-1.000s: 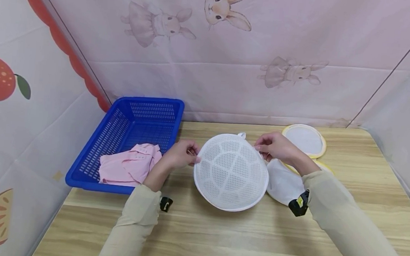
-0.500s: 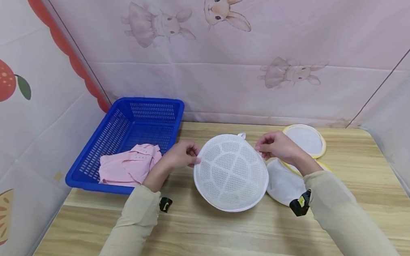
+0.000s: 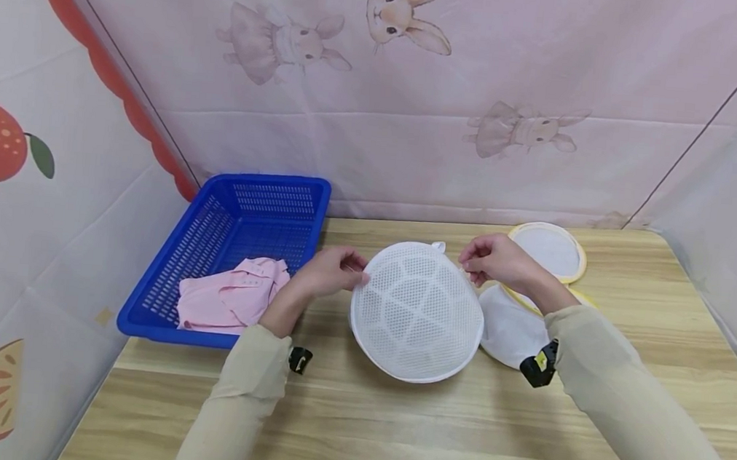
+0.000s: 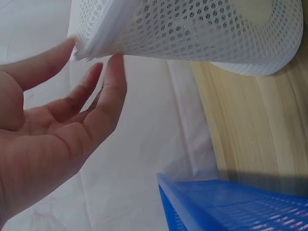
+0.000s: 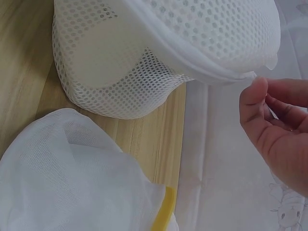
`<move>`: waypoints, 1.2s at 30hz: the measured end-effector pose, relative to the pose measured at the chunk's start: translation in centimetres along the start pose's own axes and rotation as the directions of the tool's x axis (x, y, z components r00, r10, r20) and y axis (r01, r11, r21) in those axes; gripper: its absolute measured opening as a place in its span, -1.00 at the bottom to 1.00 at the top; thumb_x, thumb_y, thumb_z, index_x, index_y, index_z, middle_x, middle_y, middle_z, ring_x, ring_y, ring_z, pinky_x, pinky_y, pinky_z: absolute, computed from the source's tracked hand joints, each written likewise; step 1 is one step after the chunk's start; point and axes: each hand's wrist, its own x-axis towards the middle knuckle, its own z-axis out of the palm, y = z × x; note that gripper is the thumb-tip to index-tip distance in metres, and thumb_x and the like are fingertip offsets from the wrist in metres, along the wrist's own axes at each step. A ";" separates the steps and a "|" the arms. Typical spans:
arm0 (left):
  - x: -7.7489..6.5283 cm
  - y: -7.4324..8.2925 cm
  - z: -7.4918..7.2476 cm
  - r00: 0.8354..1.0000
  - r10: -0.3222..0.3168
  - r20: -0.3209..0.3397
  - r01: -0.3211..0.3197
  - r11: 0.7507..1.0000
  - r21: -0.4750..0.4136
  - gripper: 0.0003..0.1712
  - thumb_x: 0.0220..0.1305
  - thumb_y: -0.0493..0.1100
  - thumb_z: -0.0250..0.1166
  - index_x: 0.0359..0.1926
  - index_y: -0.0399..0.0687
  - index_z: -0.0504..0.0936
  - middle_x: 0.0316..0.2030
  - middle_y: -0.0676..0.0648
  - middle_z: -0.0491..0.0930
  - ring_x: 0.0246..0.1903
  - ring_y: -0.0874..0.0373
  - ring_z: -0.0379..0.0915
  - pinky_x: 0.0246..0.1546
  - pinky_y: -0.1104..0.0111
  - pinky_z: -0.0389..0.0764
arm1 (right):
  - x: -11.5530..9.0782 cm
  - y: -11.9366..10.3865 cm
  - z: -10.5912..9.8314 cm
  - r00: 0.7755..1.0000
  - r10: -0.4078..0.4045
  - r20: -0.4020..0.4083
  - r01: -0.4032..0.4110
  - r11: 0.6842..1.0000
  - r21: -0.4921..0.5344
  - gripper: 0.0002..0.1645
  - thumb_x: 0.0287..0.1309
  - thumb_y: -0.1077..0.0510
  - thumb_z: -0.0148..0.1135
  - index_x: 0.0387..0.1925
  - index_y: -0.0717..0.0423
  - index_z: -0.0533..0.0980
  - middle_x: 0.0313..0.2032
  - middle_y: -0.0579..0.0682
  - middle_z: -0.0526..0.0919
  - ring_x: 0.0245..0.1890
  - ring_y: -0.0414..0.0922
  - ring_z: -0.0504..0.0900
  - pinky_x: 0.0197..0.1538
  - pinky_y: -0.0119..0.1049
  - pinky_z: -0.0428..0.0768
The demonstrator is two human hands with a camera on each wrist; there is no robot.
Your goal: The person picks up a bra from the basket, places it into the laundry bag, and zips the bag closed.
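A round white mesh laundry bag [image 3: 417,311] is held up by its rim above the wooden table, its gridded top facing the head camera. At its left edge my left hand [image 3: 330,272] pinches the rim, thumb on one side and a finger on the other in the left wrist view. My right hand [image 3: 492,260] pinches the upper right edge between thumb and forefinger, as the right wrist view shows. The bag's deep mesh side [image 5: 115,67] hangs below the rim. Just right of it lies a second white mesh bag [image 3: 511,330] with yellow trim.
A blue plastic basket [image 3: 165,256] stands at the left, a folded pink garment [image 3: 234,295] inside it. Another yellow-rimmed white mesh piece [image 3: 547,251] lies behind the right forearm. A printed fabric wall [image 3: 414,161] rises along the table's back edge.
My left hand has shifted slightly up and to the right along the rim, and the bag has turned and moved a little rightward. The right hand has stayed nearly still.
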 end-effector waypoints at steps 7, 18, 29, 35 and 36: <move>1.4 0.3 0.3 0.998 -0.065 -0.017 0.063 0.995 -0.076 -0.73 0.23 -0.27 0.18 -0.09 -0.37 0.51 -0.28 -0.20 0.52 -0.32 0.09 0.48 -0.21 0.23 0.59 | 0.0 -0.1 -0.1 1.000 0.011 0.014 -0.010 0.999 -0.030 -0.87 0.12 0.46 -0.01 -0.29 0.49 0.43 -0.54 0.07 0.46 -0.57 -0.16 0.48 -0.47 -0.38 0.55; 2.1 0.8 0.4 0.998 -0.062 0.000 0.061 0.997 -0.055 -0.76 0.18 -0.34 0.20 -0.14 -0.41 0.53 -0.36 -0.18 0.53 -0.42 0.14 0.46 -0.30 0.31 0.60 | -0.3 -0.5 0.0 1.000 0.012 0.021 -0.012 1.000 -0.010 -0.89 0.13 0.47 -0.01 -0.31 0.50 0.41 -0.53 0.09 0.47 -0.56 -0.15 0.51 -0.44 -0.34 0.59; 2.0 1.1 0.3 0.995 -0.095 0.040 0.096 0.995 -0.024 -0.90 0.11 -0.42 0.22 -0.32 -0.38 0.49 -0.45 -0.11 0.46 -0.46 0.14 0.43 -0.34 0.35 0.60 | -0.6 -1.3 0.3 1.000 0.002 0.019 -0.003 1.000 0.004 -0.89 0.13 0.48 -0.02 -0.30 0.51 0.40 -0.52 0.10 0.46 -0.55 -0.13 0.52 -0.43 -0.31 0.60; 1.8 0.9 0.4 0.991 -0.132 0.033 0.134 0.988 -0.077 -0.90 0.09 -0.42 0.22 -0.33 -0.34 0.48 -0.45 -0.10 0.43 -0.46 0.15 0.40 -0.32 0.31 0.59 | -0.5 -1.1 0.2 1.000 -0.007 -0.015 0.007 1.000 0.006 -0.86 0.13 0.47 0.02 -0.26 0.53 0.39 -0.52 0.11 0.47 -0.56 -0.14 0.52 -0.43 -0.32 0.61; 1.8 0.9 0.4 0.990 -0.137 0.028 0.139 0.986 -0.091 -0.90 0.09 -0.43 0.22 -0.33 -0.34 0.48 -0.45 -0.10 0.43 -0.46 0.15 0.39 -0.29 0.28 0.59 | -0.5 -1.0 0.2 1.000 -0.008 -0.021 0.008 1.000 0.002 -0.86 0.13 0.46 0.03 -0.26 0.53 0.39 -0.53 0.11 0.47 -0.57 -0.14 0.52 -0.44 -0.32 0.61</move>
